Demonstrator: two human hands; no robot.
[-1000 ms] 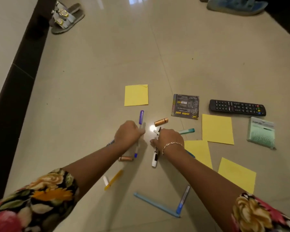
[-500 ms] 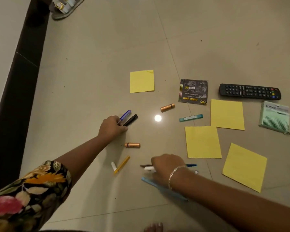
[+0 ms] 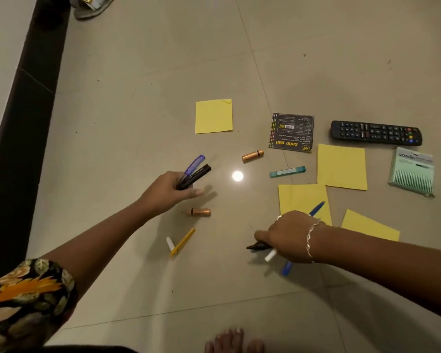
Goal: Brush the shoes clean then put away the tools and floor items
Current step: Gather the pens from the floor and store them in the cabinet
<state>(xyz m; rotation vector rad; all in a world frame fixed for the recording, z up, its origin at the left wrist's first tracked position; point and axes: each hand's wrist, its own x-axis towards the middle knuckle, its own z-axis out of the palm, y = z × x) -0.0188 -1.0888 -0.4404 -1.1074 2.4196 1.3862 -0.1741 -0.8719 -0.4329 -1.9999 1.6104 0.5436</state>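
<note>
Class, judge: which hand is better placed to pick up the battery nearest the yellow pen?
Probably left. The left hand is close beside that battery, though it holds two pens; the right hand is farther off and grips several pens.

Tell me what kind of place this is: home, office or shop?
Most likely a room in a home, perhaps near the entrance: a glossy tiled floor, a TV remote lying on it, and a sandal beside the dark skirting along the wall.
</note>
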